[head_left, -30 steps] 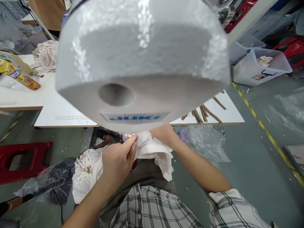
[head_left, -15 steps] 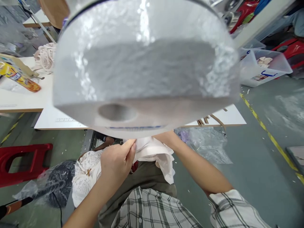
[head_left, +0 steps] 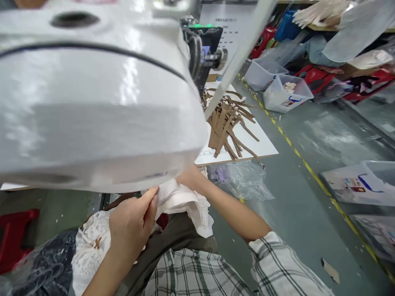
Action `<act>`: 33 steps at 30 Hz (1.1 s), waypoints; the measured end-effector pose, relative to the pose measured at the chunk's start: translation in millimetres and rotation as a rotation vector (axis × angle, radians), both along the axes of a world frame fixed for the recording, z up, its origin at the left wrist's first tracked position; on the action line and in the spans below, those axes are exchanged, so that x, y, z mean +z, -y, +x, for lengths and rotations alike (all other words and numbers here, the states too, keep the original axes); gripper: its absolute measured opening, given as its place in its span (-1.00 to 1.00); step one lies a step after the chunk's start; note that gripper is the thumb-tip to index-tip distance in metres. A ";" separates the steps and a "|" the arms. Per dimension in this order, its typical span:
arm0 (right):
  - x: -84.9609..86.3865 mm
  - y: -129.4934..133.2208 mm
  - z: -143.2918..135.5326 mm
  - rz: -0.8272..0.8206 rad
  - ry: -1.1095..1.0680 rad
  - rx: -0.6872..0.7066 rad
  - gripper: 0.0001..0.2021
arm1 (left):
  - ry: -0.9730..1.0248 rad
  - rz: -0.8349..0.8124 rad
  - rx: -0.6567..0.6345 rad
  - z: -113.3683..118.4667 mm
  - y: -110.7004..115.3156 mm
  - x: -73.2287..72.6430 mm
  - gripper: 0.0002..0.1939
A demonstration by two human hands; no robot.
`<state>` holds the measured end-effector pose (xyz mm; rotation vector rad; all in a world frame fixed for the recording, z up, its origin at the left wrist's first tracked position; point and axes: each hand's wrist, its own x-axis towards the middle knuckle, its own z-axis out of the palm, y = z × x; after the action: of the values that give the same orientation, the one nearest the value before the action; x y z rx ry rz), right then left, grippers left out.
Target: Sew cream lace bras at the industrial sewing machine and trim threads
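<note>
Pinching cloth (head_left: pixel 185 201) at its left side with left hand (head_left: pixel 132 218). Draped right and downward from there, beside right hand (head_left: pixel 189 176); cannot tell latter's grip behind machine (head_left: pixel 101 135).

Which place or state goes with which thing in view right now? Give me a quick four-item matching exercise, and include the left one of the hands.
Things:
1. Left hand
2. Brown strips
3. White machine head
4. Yellow line

Places or states:
A. Heaped on the white tabletop
B. On the floor, running along the right side
C. Pinching white fabric
D. Filling much of the upper left

Pairs: 1-C, 2-A, 3-D, 4-B
</note>
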<state>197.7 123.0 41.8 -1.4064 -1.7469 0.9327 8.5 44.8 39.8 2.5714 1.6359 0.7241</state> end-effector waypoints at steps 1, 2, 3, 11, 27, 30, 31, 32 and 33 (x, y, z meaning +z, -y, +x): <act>-0.7 0.2 0.7 -0.001 -0.017 0.005 -0.86 | 0.002 0.011 -0.007 0.0 -0.1 0.0 -0.71; -1.4 0.5 1.2 0.002 -0.035 0.010 -0.87 | 0.003 0.017 -0.014 0.2 0.0 0.5 -0.71; -2.2 1.0 1.5 0.004 -0.052 0.015 -0.88 | 0.005 0.020 -0.021 0.4 0.3 1.2 -0.71; -4.5 6.0 0.4 0.034 -0.140 0.004 -0.87 | 0.026 0.022 -0.024 -0.6 3.4 4.8 -0.73; -6.1 9.1 -1.6 0.031 -0.166 -0.016 -0.84 | 0.072 0.034 0.044 -8.3 5.9 2.7 -0.74; -5.8 8.7 -2.4 0.018 -0.156 -0.016 -0.85 | 0.103 0.024 0.061 -9.4 5.7 2.6 -0.74; -6.1 8.6 -2.6 0.012 -0.151 -0.014 -0.84 | 0.115 0.023 0.064 -9.8 5.6 2.3 -0.74; -6.6 8.4 -2.8 0.007 -0.147 -0.011 -0.84 | 0.128 0.022 0.066 -10.2 5.6 1.9 -0.75; -7.1 8.3 -2.9 0.003 -0.144 -0.007 -0.84 | 0.140 0.018 0.068 -10.6 5.5 1.4 -0.74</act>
<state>194.8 114.7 34.7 -1.3096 -1.6347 1.0015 -2.1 39.3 41.2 2.4249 1.6886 0.9043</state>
